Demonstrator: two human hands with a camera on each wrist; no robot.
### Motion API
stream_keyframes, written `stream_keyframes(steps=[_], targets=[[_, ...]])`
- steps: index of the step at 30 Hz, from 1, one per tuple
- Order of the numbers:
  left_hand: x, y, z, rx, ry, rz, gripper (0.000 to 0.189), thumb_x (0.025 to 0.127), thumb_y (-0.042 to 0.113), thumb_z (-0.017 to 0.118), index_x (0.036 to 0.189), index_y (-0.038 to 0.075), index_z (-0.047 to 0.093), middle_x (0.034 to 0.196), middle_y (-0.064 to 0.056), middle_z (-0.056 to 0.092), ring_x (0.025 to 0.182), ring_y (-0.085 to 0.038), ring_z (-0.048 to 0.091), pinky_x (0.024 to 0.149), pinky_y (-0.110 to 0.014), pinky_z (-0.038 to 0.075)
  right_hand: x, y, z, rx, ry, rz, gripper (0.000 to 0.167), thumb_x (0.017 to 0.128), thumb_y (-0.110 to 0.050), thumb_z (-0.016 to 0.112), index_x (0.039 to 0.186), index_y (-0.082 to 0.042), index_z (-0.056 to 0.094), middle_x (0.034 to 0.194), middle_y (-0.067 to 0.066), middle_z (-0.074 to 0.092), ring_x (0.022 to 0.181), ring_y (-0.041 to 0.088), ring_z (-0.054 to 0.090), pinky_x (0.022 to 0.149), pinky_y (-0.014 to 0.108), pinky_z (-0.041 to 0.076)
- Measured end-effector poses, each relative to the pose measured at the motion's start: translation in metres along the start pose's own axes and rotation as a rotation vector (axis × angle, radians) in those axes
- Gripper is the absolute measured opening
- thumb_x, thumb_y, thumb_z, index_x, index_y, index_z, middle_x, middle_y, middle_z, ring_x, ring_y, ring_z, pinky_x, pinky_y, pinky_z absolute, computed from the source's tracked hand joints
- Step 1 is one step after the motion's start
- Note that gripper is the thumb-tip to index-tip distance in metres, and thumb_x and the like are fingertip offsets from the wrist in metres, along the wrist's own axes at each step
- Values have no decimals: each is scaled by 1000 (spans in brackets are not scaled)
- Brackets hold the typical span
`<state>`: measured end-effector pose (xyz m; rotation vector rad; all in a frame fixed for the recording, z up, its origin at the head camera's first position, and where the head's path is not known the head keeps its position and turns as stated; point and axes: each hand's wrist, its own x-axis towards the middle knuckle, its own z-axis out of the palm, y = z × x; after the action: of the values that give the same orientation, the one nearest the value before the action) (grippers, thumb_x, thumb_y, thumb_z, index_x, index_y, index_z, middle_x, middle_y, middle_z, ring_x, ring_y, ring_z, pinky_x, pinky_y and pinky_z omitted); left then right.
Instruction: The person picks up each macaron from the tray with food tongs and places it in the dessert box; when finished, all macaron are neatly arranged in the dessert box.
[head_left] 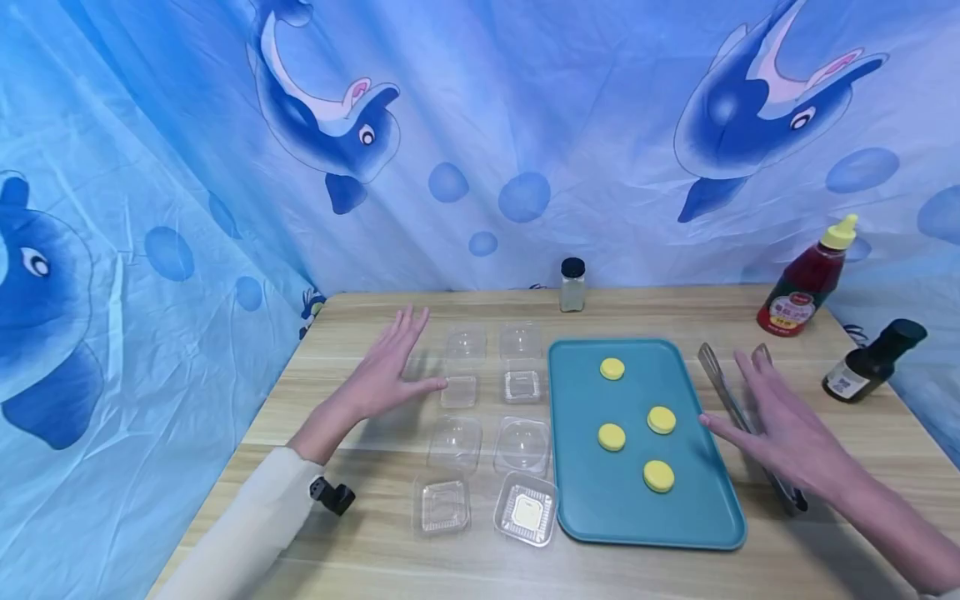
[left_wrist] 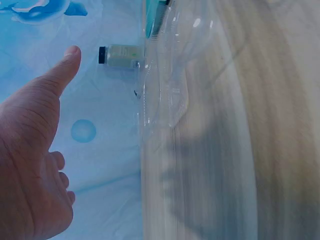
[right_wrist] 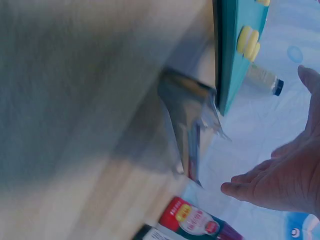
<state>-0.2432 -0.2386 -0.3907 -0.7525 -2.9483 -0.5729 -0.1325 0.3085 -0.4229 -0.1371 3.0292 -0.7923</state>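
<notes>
My left hand (head_left: 386, 371) hovers with fingers spread to the left of several clear plastic boxes, its thumb near a small clear box (head_left: 459, 392). Over the metal tongs (head_left: 723, 387) hangs my right hand (head_left: 787, 425), fingers extended and holding nothing. The tongs lie on the table along the right side of a teal tray (head_left: 592, 508), partly hidden by that hand. Several yellow macarons (head_left: 659, 476) lie apart on the tray. Left of the tray's near corner sits a clear box (head_left: 526, 510) with a pale square patch at its bottom.
A small jar with a black cap (head_left: 572, 287) stands behind the tray. At the far right are a red sauce bottle with a yellow cap (head_left: 798, 292) and a dark bottle (head_left: 862, 371). A blue dolphin-printed curtain (head_left: 480, 108) backs the wooden table (head_left: 337, 533).
</notes>
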Motion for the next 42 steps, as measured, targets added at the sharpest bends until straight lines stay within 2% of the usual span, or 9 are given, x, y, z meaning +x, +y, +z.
stream_keyframes(steps=[7,9,11,16,23,28,31,35,42], targets=[[22,10,9,-188,-2,33,125,88,47,87,171,12,0,177,-9,-5,163,-29,-3,131,-56,7,-5,-1,10,222,0,50,125,97,-54,74,165,-8,-20,169,30,-22,151,63,-10,113,85,5],[26,14,12,-230,-11,32,125,87,42,88,171,13,0,177,-7,-3,163,-27,1,132,-52,9,-7,-1,14,267,12,62,127,97,-53,76,164,-9,-22,168,30,-22,151,62,-10,114,84,3],[31,18,16,-273,-23,31,124,87,38,90,171,15,1,177,-7,0,163,-28,5,132,-50,10,-8,-1,17,291,27,81,129,96,-52,77,164,-11,-23,168,36,-15,150,66,-3,113,85,7],[39,30,27,-363,-57,22,122,87,30,91,172,17,4,177,-7,6,162,-30,13,131,-46,14,-8,0,22,297,75,148,130,95,-52,79,166,-15,-23,157,52,16,137,74,26,104,87,29],[50,41,46,-370,-102,51,114,87,28,90,171,14,14,175,-13,19,159,-34,25,130,-46,21,-11,0,26,313,148,204,121,98,-51,75,167,-6,-13,162,47,7,144,70,18,107,83,28],[53,48,59,-374,-134,68,113,87,30,90,171,15,17,174,-14,22,157,-35,28,129,-45,23,-14,0,27,257,279,214,110,101,-39,75,168,-2,-3,163,43,15,145,67,22,112,79,27],[54,52,65,-376,-168,65,112,87,33,89,171,19,17,175,-11,22,158,-31,27,129,-43,22,-15,1,26,243,315,251,106,102,-32,74,168,-2,-2,166,40,11,147,65,21,114,78,26],[56,56,71,-365,-187,77,107,89,33,88,171,19,21,174,-11,25,158,-29,27,129,-44,23,-15,4,25,252,291,292,106,103,-33,72,167,-1,-5,168,37,4,150,63,14,115,77,22],[59,58,77,-329,-171,121,99,89,30,88,167,11,31,170,-12,35,156,-30,34,128,-47,27,-18,12,26,313,220,337,105,104,-34,70,165,3,-7,162,46,9,146,66,18,114,77,26]])
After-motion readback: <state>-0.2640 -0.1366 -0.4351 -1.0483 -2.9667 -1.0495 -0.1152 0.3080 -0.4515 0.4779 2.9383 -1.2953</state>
